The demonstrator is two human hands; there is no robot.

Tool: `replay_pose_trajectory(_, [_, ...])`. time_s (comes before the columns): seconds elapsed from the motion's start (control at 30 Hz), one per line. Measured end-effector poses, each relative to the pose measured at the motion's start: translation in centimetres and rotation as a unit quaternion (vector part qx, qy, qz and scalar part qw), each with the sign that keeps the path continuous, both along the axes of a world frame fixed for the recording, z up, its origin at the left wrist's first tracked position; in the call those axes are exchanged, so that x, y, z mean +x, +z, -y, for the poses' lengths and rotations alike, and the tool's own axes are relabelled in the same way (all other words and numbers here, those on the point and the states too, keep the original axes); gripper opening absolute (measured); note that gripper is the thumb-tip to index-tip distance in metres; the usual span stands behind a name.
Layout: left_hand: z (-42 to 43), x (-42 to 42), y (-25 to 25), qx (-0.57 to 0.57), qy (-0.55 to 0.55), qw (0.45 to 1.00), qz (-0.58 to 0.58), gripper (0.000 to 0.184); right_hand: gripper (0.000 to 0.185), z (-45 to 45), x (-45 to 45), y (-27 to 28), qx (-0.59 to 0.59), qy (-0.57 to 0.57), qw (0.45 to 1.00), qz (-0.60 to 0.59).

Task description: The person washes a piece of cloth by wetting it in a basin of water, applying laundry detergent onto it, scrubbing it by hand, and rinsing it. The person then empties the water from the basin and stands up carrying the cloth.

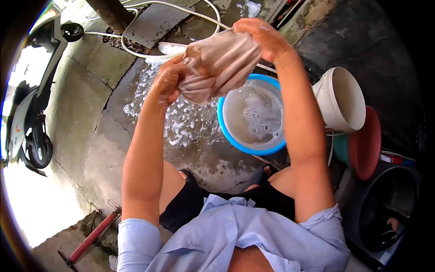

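Note:
A wet, beige-pink cloth [222, 63] is stretched between my two hands, bunched in folds. My left hand [170, 81] grips its lower left end, fingers closed into the fabric. At the upper right end, my right hand [263, 38] is closed on the cloth, with bits of foam on the fingers. Just below and to the right of the cloth sits a blue-rimmed basin [222, 120] of cloudy, sudsy water. What kind of cloth item it is, I cannot tell.
Foam [186, 122] covers the concrete left of the basin. A white bucket [355, 99] leans at right beside a red basin [366, 145] and a black tub [358, 213]. A pale hose [217, 13] loops behind. A motorbike [31, 122] and a red-barrelled pump [93, 235] are at left.

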State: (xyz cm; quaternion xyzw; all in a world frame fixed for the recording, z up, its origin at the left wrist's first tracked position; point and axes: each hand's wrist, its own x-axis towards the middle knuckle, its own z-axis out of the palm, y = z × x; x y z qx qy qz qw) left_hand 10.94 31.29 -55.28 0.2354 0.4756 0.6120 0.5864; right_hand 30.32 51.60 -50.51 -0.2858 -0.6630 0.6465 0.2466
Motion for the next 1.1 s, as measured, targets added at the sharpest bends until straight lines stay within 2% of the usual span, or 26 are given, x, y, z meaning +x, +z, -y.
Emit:
replay_pose_trajectory(0.07, [0.1,0.3,0.4,0.006,0.004,1.000,0.022,0.051,0.028,-1.1,1.7,3.2,0.032,0.146,0.988,0.046])
replay_pose_trajectory(0.1, [0.2,0.4,0.8,-0.006,0.011,0.999,0.035,0.051,0.040,-1.9,2.4,3.7,0.120,0.157,0.976,0.087])
replay_pose_trajectory(0.13, [0.3,0.6,1.3,-0.020,0.018,0.999,0.047,0.051,0.042,-2.0,3.2,3.9,0.208,0.135,0.961,0.123])
replay_pose_trajectory(0.2, [0.8,0.6,1.3,-0.086,-0.025,0.992,-0.086,0.042,0.036,-2.7,4.9,4.6,0.349,0.138,0.900,0.220])
replay_pose_trajectory(0.27, [0.0,0.5,0.3,-0.133,-0.105,0.965,-0.201,0.041,0.031,-3.6,5.7,4.4,0.378,0.120,0.875,0.276])
replay_pose_trajectory(0.3, [-0.6,0.2,-1.1,-0.143,-0.126,0.960,-0.206,0.041,0.028,-4.0,6.1,4.1,0.390,0.110,0.862,0.303])
replay_pose_trajectory(0.4, [-1.0,3.8,0.5,-0.085,-0.143,0.982,-0.092,0.037,0.026,-4.2,7.4,1.7,0.381,0.078,0.858,0.335])
replay_pose_trajectory(0.43, [-1.3,4.7,0.9,-0.053,-0.148,0.986,-0.049,0.038,0.027,-5.0,7.7,0.5,0.391,0.113,0.839,0.360])
replay_pose_trajectory(0.57, [-3.5,8.5,0.4,0.005,-0.106,0.992,0.070,0.045,0.030,-6.3,10.2,-1.8,0.312,0.131,0.876,0.344])
replay_pose_trajectory(0.67, [-5.8,12.0,1.2,0.048,-0.100,0.987,0.116,0.049,0.029,-6.3,13.0,-3.3,0.136,0.142,0.932,0.303])
replay_pose_trajectory(0.7, [-6.7,12.8,1.1,0.052,-0.113,0.985,0.118,0.053,0.043,-6.9,13.7,-3.9,0.066,0.183,0.933,0.304])
replay_pose_trajectory(0.73, [-7.4,13.9,0.9,0.043,-0.101,0.985,0.132,0.053,0.043,-7.2,14.4,-4.7,-0.014,0.190,0.938,0.289])
replay_pose_trajectory(0.83, [-8.9,17.7,-0.2,0.029,-0.091,0.982,0.163,0.053,0.046,-8.3,16.1,-8.8,-0.125,0.220,0.937,0.243])
replay_pose_trajectory(0.87, [-9.3,18.1,-2.8,-0.025,-0.060,0.984,0.166,0.056,0.046,-8.4,16.6,-10.3,-0.147,0.217,0.935,0.240])
replay_pose_trajectory(0.9, [-9.5,18.2,-6.3,-0.082,-0.041,0.989,0.116,0.054,0.050,-9.0,16.8,-13.1,-0.149,0.203,0.927,0.279])
replay_pose_trajectory(0.93, [-9.3,18.2,-10.1,-0.138,-0.022,0.988,0.064,0.053,0.067,-8.8,17.2,-14.7,-0.147,0.195,0.921,0.302])
replay_pose_trajectory(1.0, [-8.0,18.3,-17.7,-0.338,-0.015,0.940,-0.051,0.065,0.086,-8.2,18.1,-19.1,-0.096,0.129,0.907,0.390])
replay_pose_trajectory(1.1, [-6.6,19.7,-23.3,-0.399,0.005,0.917,-0.032,0.094,0.094,-7.2,19.6,-25.4,-0.113,0.137,0.855,0.487])
